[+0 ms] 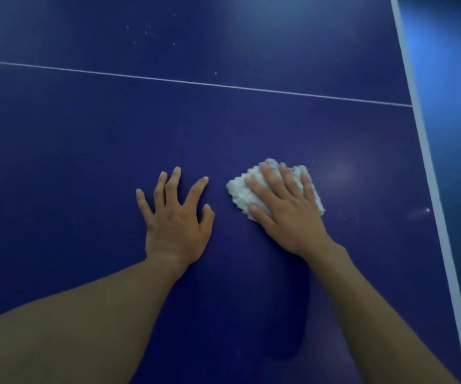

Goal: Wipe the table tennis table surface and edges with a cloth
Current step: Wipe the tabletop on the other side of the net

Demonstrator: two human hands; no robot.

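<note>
A nubbly white cloth (241,194), folded into a pad, lies on the smooth dark-blue table (85,134) under the flat, straight-fingered right hand (284,209). The left hand (178,220) rests splayed beside it. A thin white centre line (196,83) crosses beyond; a white edge stripe (428,162) runs right.

R hand (287,217) flat on cloth (241,193)

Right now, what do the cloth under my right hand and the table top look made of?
Cloth: white and nubby, probably terry or microfibre, going by its fluffy looped surface. Table top: hard, smooth board with a dark blue semi-matte coating; soft glare and a crisp white line suggest paint. Its core can't be told.
</note>
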